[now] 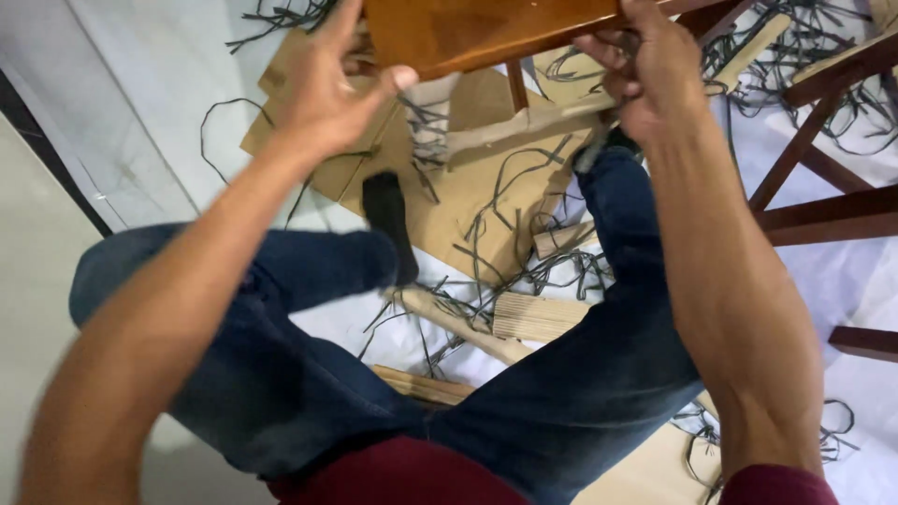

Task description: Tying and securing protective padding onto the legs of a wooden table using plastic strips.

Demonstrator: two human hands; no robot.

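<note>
- A white sheet-covered floor (159, 84) is seen spread under everything, with a pale bare strip along the left edge.
- The person's legs in dark blue jeans (281, 374) are seen spread apart on the floor, the left foot in a black sock (388, 220) resting on flat brown cardboard pieces (486, 178).
- A glossy orange-brown wooden panel (477, 28) is held at the top of the view, above the cardboard and between the two raised arms; only its lower part is shown, the rest being cut off by the frame edge.
- Dark reddish-brown wooden furniture legs and rails (823, 210) are seen at the right, standing on the sheet, well apart from the left hand.
- The left hand (323, 89) is closed on the panel's left end, the thumb being pressed against the lower edge and the fingers laid up its side.
- The right hand (655, 70) is clenched around the panel's right lower edge, the fingers being curled under it.
- Pale ribbed corrugated cardboard blocks (533, 316) are lying between the knees, beside a rolled light-brown paper tube (458, 323).
- Thin dark grey plastic strap cuttings (524, 201) are scattered over the cardboard and sheet.
</note>
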